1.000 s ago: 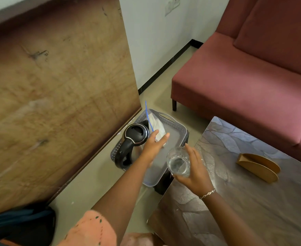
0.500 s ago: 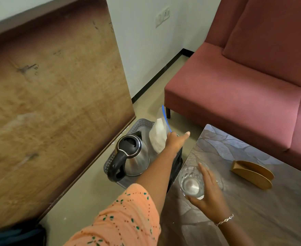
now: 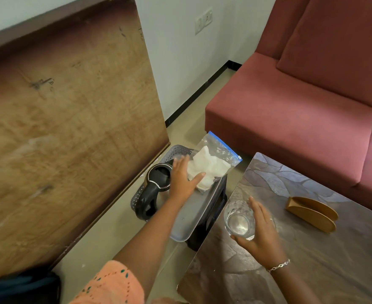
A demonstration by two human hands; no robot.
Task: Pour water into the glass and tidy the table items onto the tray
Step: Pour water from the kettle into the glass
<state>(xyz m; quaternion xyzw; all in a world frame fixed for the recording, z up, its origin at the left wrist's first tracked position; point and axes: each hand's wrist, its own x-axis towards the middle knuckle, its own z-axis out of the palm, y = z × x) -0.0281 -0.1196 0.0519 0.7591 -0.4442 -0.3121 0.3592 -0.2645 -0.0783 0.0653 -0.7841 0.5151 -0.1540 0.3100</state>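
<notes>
The fingers [image 3: 180, 163] of the left hand [image 3: 184, 181] lie straight and slightly spread, palm down, pressing on a clear zip bag with a blue seal strip and white paper inside [image 3: 213, 165]. The right hand [image 3: 262, 233] cups a clear patterned glass with a little water in it [image 3: 239, 220], thumb curled round the near side and fingers against the right side.

From my feed, the glass stands on a dark, vein-patterned table [image 3: 312, 260], near its left edge. A tan curved napkin holder [image 3: 312, 211] sits further right on the same top, well apart from the glass. The bag leans in the far end of a grey plastic tray with perforated walls [image 3: 194, 216], which rests on a black stand [image 3: 215, 207] just beside the table edge. A steel kettle with a black handle [image 3: 156, 187] stands in the tray's left side, touching the left wrist.

A worn wooden board [image 3: 60, 117] flanks the tray on the left, a red sofa [image 3: 290, 106] lies beyond, and a strip of beige floor [image 3: 114, 233] runs between the board and the tray.
</notes>
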